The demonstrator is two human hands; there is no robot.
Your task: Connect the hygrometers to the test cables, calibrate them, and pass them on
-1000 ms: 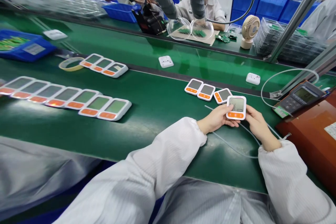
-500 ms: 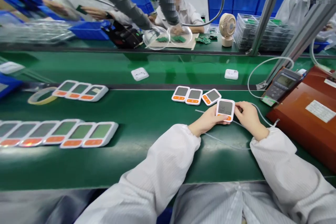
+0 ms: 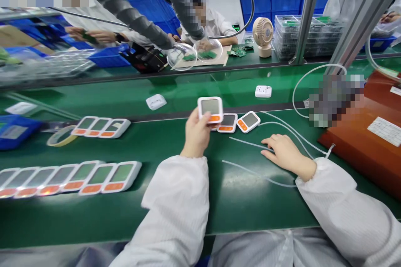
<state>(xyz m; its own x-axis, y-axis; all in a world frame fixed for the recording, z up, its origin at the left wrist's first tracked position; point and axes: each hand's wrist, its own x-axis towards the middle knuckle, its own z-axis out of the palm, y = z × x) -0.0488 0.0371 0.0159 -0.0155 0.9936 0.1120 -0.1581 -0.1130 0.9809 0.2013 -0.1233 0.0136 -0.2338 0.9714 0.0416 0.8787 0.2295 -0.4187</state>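
Held LCD monitor (image 3: 213, 106): squarish white case with rounded corners, raised above the green work surface (image 3: 169, 142), front towards the camera.
Screen (image 3: 214, 104): grey-green, bordered by the white case; any characters are too faint to read.
Button strip (image 3: 215, 118): orange, below the screen, its left part behind the thumb.
Left hand (image 3: 196, 134): closed on the monitor's lower left, thumb on the front and fingers behind.
Right hand (image 3: 286, 155): loosely spread with its fingers parted over a thin translucent tube (image 3: 244, 142); whether they touch it cannot be told.
Monitors alongside: 2 show to the right, 1 lying flat (image 3: 228, 122) just beside the held monitor, and 1 turned askew (image 3: 249, 121), its orange strip to the lower left.
Monitors at left: a group of 3 (image 3: 99, 125) side by side, and a longer row (image 3: 121, 174) nearer the person.
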